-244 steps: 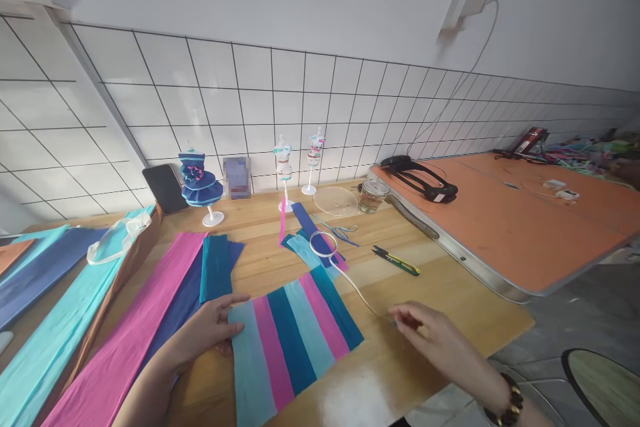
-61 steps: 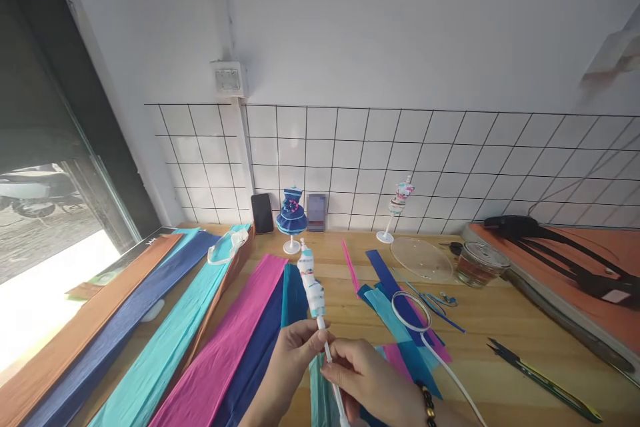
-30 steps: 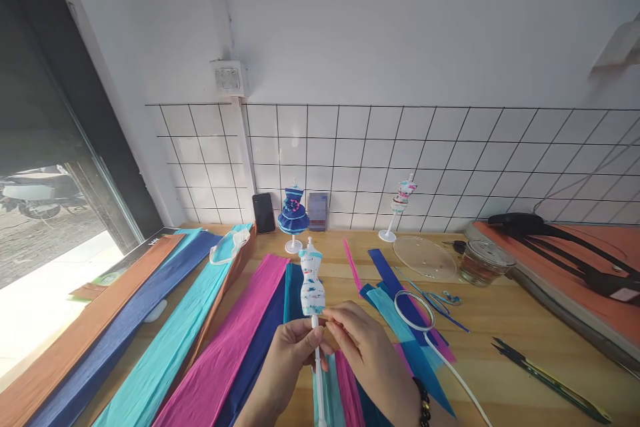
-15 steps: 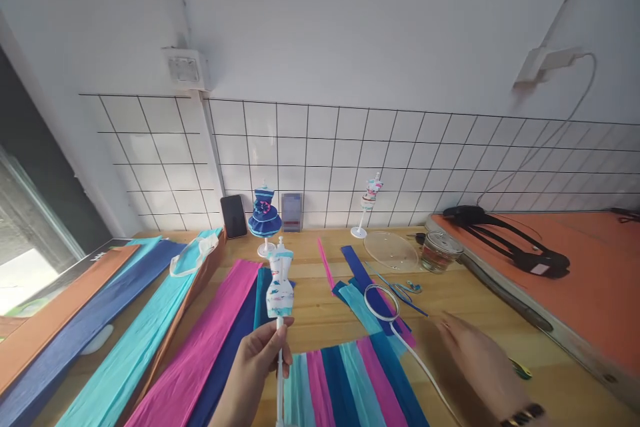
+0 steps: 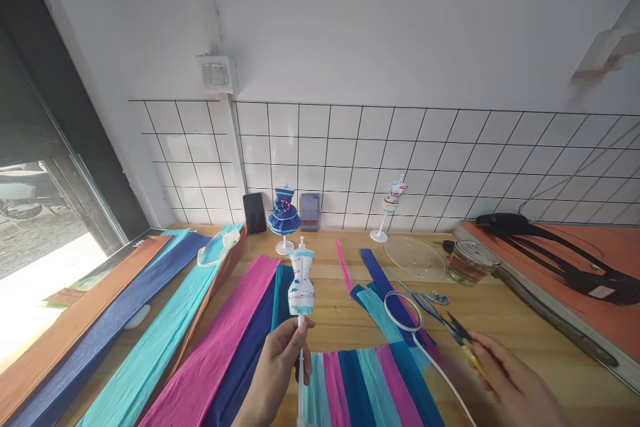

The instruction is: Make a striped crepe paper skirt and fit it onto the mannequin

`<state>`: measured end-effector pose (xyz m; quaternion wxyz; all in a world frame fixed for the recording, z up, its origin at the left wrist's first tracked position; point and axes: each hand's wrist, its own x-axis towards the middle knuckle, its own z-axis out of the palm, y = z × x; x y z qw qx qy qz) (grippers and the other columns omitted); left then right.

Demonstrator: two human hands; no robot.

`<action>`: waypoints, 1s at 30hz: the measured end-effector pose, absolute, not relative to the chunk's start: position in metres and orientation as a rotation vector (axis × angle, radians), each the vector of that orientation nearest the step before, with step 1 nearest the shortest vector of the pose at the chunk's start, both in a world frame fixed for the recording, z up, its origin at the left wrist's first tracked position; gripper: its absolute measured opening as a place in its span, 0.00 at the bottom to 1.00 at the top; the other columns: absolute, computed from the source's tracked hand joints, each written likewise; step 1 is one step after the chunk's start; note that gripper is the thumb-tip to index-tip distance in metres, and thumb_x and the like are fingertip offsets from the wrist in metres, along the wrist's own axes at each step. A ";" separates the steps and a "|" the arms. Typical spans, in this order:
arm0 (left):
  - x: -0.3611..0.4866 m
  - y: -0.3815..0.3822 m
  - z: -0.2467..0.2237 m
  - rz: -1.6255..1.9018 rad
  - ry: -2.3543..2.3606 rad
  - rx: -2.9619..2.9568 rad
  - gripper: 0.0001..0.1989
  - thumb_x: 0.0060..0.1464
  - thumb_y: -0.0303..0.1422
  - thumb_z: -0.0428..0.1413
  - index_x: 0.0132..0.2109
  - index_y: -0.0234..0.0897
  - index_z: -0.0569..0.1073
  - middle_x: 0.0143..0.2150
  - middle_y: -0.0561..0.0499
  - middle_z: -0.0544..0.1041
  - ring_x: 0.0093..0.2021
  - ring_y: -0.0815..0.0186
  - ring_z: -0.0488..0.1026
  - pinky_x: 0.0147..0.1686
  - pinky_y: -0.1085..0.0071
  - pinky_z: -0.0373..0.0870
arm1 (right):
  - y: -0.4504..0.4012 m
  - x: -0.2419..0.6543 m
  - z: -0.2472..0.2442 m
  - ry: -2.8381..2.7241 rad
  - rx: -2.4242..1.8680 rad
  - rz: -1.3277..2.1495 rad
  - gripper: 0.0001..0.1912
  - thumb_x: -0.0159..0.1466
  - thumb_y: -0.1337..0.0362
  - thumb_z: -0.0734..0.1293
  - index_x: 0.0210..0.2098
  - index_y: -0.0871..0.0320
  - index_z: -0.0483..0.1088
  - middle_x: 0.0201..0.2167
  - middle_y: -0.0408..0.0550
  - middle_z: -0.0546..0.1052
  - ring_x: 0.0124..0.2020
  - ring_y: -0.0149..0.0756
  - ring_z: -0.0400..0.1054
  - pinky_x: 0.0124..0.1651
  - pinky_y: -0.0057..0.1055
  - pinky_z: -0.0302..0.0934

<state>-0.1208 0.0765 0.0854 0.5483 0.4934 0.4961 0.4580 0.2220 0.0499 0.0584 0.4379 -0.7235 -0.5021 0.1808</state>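
Just above left hand (image 5: 280, 361), mannequin (image 5: 301, 283) upright, stem (image 5: 301, 373) pinched by thumb and fingers, snips (image 5: 466, 343) gripped in right hand (image 5: 507, 373), striped sheet (image 5: 367, 383) lying between hands.

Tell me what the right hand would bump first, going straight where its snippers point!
Probably what look like blue scissors, just beyond the snips in the right hand. Depth is unclear, so they might pass above.

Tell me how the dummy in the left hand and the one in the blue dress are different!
The white dummy has no ruffles; the dressed dummy is blue and ruffled. The left hand holds the white dummy; the dressed dummy stands on the table. Both have white poles.
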 end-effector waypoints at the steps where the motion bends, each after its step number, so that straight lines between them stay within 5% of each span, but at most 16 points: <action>1: -0.120 0.076 0.085 1.081 1.178 1.173 0.24 0.53 0.51 0.49 0.39 0.32 0.72 0.13 0.57 0.67 0.16 0.70 0.61 0.23 0.73 0.57 | 0.056 0.203 0.060 -1.240 -1.760 0.549 0.20 0.58 0.48 0.59 0.40 0.53 0.70 0.39 0.56 0.78 0.36 0.44 0.74 0.30 0.33 0.68; 4: -0.119 0.077 0.084 1.064 1.201 1.203 0.24 0.52 0.51 0.49 0.36 0.32 0.71 0.13 0.57 0.66 0.14 0.71 0.60 0.21 0.74 0.57 | 0.065 0.143 0.070 -1.429 -1.568 0.946 0.23 0.61 0.47 0.58 0.46 0.56 0.67 0.25 0.48 0.76 0.23 0.38 0.71 0.21 0.29 0.64; 10: -0.121 0.079 0.080 1.082 1.238 1.194 0.23 0.51 0.52 0.50 0.35 0.33 0.70 0.12 0.59 0.64 0.13 0.72 0.59 0.17 0.75 0.54 | 0.067 0.064 0.090 -1.707 -1.377 0.835 0.17 0.63 0.54 0.60 0.47 0.55 0.66 0.41 0.48 0.76 0.41 0.37 0.71 0.43 0.29 0.67; 30: -0.117 0.079 0.083 1.138 1.260 1.161 0.21 0.49 0.51 0.52 0.32 0.36 0.70 0.09 0.61 0.61 0.08 0.73 0.55 0.12 0.76 0.49 | 0.072 0.029 0.074 -1.920 -1.362 0.574 0.15 0.66 0.59 0.57 0.50 0.54 0.63 0.42 0.50 0.76 0.40 0.37 0.73 0.39 0.30 0.69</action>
